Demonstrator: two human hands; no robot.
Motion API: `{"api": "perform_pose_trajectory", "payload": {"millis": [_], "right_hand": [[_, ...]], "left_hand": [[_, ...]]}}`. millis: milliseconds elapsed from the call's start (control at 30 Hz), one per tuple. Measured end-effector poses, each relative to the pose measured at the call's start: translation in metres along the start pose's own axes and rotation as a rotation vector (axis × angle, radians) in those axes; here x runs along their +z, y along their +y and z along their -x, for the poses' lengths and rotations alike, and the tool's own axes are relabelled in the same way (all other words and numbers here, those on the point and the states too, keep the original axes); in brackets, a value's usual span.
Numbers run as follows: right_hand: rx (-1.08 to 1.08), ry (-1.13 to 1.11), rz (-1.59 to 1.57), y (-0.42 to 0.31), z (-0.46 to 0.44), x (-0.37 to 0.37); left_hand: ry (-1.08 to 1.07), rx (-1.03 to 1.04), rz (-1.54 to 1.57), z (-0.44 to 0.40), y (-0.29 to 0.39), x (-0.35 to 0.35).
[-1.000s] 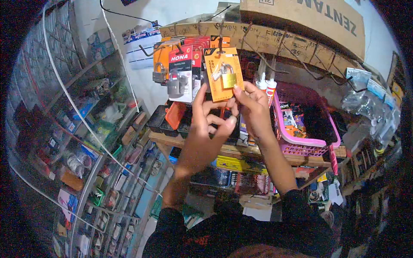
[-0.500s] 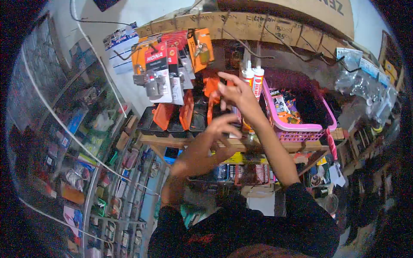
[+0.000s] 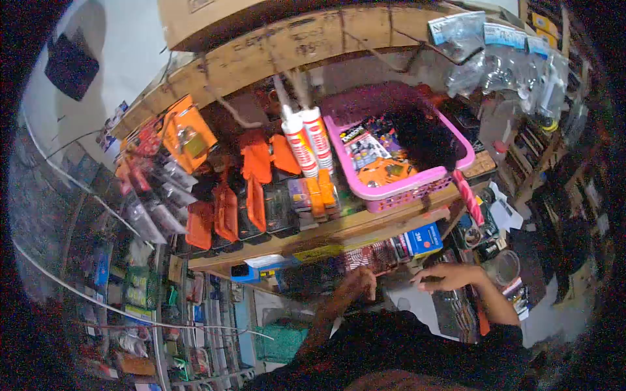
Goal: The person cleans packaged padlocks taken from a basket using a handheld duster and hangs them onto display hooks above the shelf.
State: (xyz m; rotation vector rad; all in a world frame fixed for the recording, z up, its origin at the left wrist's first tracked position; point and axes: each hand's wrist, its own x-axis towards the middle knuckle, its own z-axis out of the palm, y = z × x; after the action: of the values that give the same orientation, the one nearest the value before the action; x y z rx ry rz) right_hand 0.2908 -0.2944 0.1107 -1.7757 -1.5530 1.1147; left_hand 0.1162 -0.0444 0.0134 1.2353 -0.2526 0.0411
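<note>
My left hand (image 3: 358, 284) is low, in front of the lower shelf. Its fingers look bunched and are too dark and smeared to read. To its right, my right hand (image 3: 451, 277) reaches inward with loosely stretched fingers, open, and no object shows in it. A gap separates the two hands. Just beyond them, on the lower shelf, lie a red-and-white striped pack (image 3: 366, 256) and a blue 3M box (image 3: 422, 240). On the shelf above stand two white sealant tubes (image 3: 306, 146), left of a pink basket (image 3: 381, 193) holding several small packets.
Orange-lidded black bins (image 3: 225, 212) line the upper shelf (image 3: 261, 249). Blister packs (image 3: 186, 140) hang at left and clear bags (image 3: 502, 62) at right from metal hooks. A green basket (image 3: 280, 342) sits low at left. A white cord (image 3: 117, 313) crosses the left side.
Both hands have dropped from the bins on the upper shelf to in front of the lower shelf. The view has shifted right and down, showing more of the lower shelf.
</note>
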Motion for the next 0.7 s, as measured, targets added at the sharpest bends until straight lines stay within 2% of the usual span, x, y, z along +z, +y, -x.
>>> {"api": "perform_pose_trajectory", "payload": {"millis": [33,100,133,167,233,300,333,400,433,500,533,633,700], "right_hand": [[0.049,-0.072,-0.313,0.029,0.003,0.001],[0.142,-0.214,-0.958,0.142,-0.002,0.024],[0.218,-0.152,-1.033,0.194,-0.002,0.049],[0.369,-0.032,-0.932,0.243,-0.005,0.083],[0.647,0.152,-0.600,0.311,0.001,0.159],[0.684,0.240,-0.559,0.337,-0.009,0.213],[0.693,0.289,-0.563,0.339,-0.014,0.226],[0.719,0.378,-0.565,0.348,-0.020,0.233],[0.729,0.389,-0.577,0.345,-0.018,0.238],[0.751,0.370,-0.578,0.342,-0.006,0.230],[0.761,0.339,-0.585,0.346,0.003,0.231],[0.760,0.323,-0.566,0.362,0.011,0.228],[0.725,0.414,-0.529,0.364,0.004,0.218]], "left_hand": [[0.046,-0.013,0.031,-0.011,-0.013,0.002],[0.067,-0.031,0.126,-0.029,-0.029,0.009],[0.028,-0.029,0.191,-0.046,-0.032,0.011],[-0.011,-0.032,0.264,-0.056,-0.039,0.015],[-0.025,-0.301,0.394,-0.070,-0.072,0.020],[0.016,-0.296,-0.039,-0.056,-0.044,-0.007],[0.025,-0.155,-0.455,-0.030,-0.026,0.003],[0.040,0.085,-0.642,-0.022,-0.014,0.003],[0.029,0.085,-0.437,0.002,-0.009,-0.002],[0.288,-0.274,0.100,0.043,-0.096,-0.052],[0.383,-0.383,0.072,0.059,-0.117,-0.062],[0.468,-0.607,-0.216,0.106,-0.144,-0.073],[0.506,-0.706,-0.254,0.143,-0.148,-0.073]]}}
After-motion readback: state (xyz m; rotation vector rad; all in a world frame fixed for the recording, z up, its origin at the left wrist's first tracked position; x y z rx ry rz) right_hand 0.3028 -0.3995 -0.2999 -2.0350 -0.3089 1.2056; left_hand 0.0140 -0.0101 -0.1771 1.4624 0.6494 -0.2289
